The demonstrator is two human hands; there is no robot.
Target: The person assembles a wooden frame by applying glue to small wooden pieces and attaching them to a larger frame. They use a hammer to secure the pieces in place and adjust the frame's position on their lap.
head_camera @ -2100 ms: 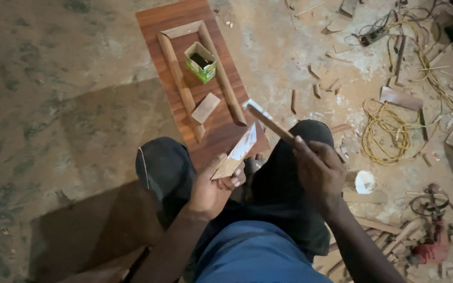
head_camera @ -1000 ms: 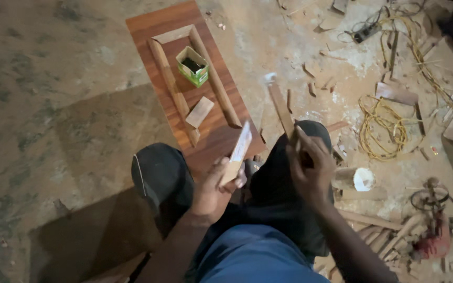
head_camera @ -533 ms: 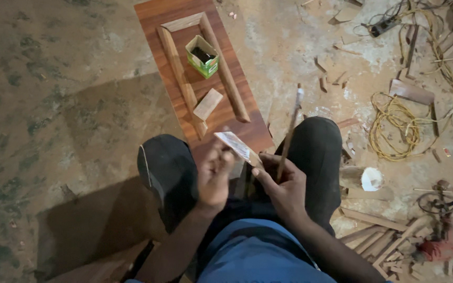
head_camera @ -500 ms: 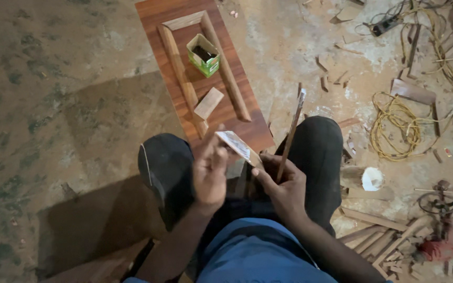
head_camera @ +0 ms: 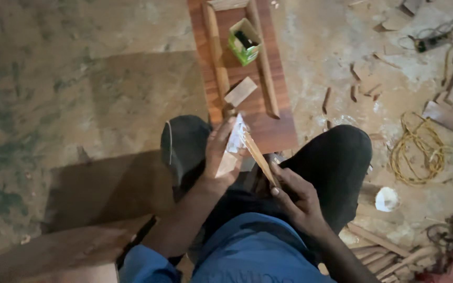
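Left hand (head_camera: 221, 157) closed on pale folded sheet (head_camera: 233, 144) — fingers wrapped round it. Right hand (head_camera: 297, 196) pinching thin wooden strip (head_camera: 258, 157); strip's lower end hidden behind fingers, sheet's material hard to tell.

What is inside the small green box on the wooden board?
The green box stands open on the wooden board, between two wooden strips. Something dark shows in its opening; what kind of thing, and anything beneath it, cannot be made out.

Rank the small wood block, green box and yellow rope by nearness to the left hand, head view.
From the left hand:
1. Small wood block, just ahead on the board.
2. Green box, farther up the board.
3. Yellow rope, far right on the floor.
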